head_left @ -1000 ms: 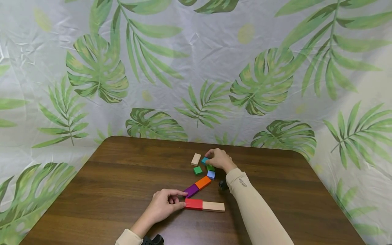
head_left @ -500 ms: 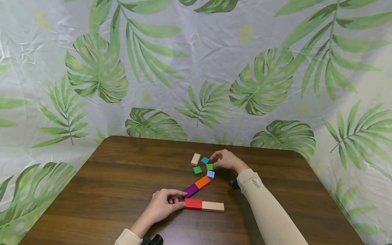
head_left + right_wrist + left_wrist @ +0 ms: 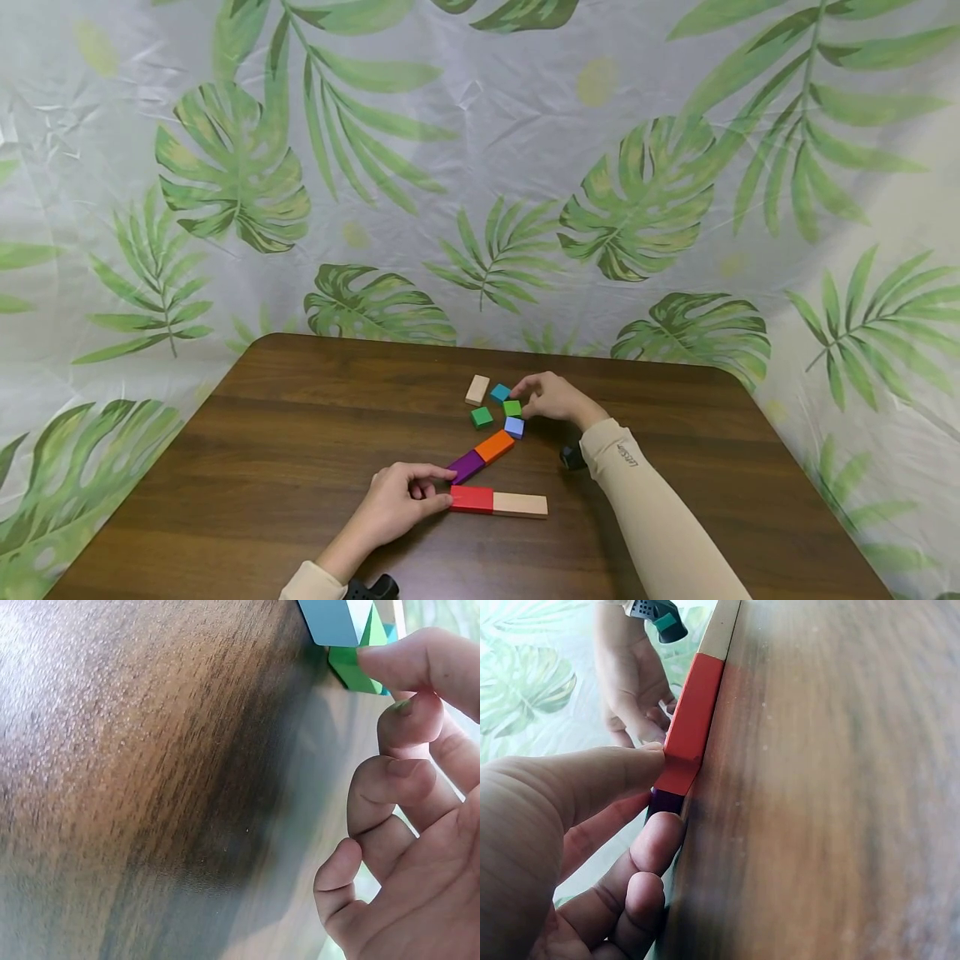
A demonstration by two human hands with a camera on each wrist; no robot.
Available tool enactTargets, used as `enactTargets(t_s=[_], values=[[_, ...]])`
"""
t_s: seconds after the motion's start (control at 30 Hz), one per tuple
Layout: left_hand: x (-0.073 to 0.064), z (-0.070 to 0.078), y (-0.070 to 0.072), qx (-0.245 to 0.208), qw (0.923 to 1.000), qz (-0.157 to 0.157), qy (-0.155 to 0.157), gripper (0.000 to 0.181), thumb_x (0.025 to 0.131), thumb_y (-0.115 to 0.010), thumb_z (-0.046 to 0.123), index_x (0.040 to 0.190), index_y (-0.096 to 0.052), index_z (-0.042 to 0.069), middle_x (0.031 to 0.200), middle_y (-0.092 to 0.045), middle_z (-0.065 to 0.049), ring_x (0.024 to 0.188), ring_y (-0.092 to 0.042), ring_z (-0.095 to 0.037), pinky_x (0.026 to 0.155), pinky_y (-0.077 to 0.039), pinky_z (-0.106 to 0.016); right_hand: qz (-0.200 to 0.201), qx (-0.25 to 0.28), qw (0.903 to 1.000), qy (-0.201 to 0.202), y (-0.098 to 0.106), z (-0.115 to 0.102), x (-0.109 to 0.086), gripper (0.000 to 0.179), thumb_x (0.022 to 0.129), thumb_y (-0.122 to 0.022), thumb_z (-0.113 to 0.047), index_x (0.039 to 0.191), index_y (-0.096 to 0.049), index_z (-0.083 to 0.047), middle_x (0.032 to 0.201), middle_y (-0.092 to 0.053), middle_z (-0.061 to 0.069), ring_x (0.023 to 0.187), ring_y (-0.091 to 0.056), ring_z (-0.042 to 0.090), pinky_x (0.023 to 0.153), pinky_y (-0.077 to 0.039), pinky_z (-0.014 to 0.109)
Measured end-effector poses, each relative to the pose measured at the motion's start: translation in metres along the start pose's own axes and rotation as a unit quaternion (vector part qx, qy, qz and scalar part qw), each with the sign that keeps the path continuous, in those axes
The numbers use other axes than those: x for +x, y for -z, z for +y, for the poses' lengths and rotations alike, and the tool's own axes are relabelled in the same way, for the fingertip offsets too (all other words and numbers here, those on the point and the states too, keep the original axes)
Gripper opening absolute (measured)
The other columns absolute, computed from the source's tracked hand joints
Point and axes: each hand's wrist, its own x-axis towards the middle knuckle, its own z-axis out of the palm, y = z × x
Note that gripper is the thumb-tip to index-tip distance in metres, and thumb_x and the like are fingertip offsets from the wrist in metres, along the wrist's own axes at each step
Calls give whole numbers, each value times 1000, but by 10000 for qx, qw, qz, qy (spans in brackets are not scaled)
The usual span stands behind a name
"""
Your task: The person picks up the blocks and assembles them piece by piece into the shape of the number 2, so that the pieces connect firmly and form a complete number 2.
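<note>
In the head view my left hand (image 3: 401, 502) lies at the left ends of two block rows, thumb at the red block (image 3: 472, 499) and index fingertip at the purple block (image 3: 466, 467). From the left wrist, the thumb (image 3: 622, 776) touches the red block's end. My right hand (image 3: 558, 398) is beside the light green block (image 3: 512, 408), with its thumb tip at that block and its index finger behind it, near the teal block (image 3: 501, 392). The right wrist view shows the thumb against the light green block (image 3: 352, 671) and the other fingers loosely bent.
An orange block (image 3: 495, 447) continues the purple one diagonally, and a natural wood block (image 3: 521, 505) extends the red. A light blue block (image 3: 514, 427), a darker green block (image 3: 482, 417) and another wood block (image 3: 477, 390) lie on the brown table (image 3: 315, 417).
My right hand has withdrawn rightward from over the teal and light green blocks, then come slightly nearer the light green one. My left hand stays in place.
</note>
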Motion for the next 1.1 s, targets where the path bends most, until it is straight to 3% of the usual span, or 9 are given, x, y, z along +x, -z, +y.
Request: enactTargets(t_s=[0.27, 0.47, 0.7, 0.83, 1.1], values=[[0, -1, 1, -23, 10000, 6, 5, 24, 88, -89, 28, 111, -84, 24, 70, -65, 12, 58, -48, 2, 65, -37, -23, -10, -66, 10000, -5, -1, -2, 1, 36, 86, -74, -7, 122, -76, -2, 95, -74, 7, 75, -55, 14, 74, -47, 29], [0, -2, 1, -88, 10000, -18, -3, 25, 88, -89, 28, 112, -84, 24, 71, -65, 10, 58, -47, 2, 62, -37, -21, 214, -166, 9996, 2, -2, -12, 7, 32, 91, -73, -11, 122, -76, -5, 102, -75, 9, 77, -55, 16, 75, -48, 30], [0, -1, 1, -98, 9999, -22, -14, 25, 88, -90, 27, 113, -84, 25, 71, -65, 11, 59, -47, 2, 63, -37, -22, 581, -300, 9978, 144, -14, -23, 23, 28, 95, -75, -10, 123, -77, -8, 74, -60, 1, 63, -48, 13, 63, -42, 26], [0, -1, 1, -98, 9999, -35, -10, 26, 88, -90, 28, 113, -84, 25, 71, -66, 11, 59, -48, 1, 66, -37, -23, 697, -348, 9969, 67, -22, -30, 30, 33, 95, -74, -7, 127, -76, -12, 69, -53, -1, 59, -45, 13, 60, -40, 27], [0, 0, 2, -114, 9999, -62, -6, 26, 88, -89, 27, 114, -84, 25, 72, -66, 10, 58, -48, 1, 62, -37, -22, 866, -1000, 9906, -350, -32, -48, 36, 36, 97, -73, -12, 131, -76, -23, 78, -60, 1, 69, -53, 18, 75, -31, 39]])
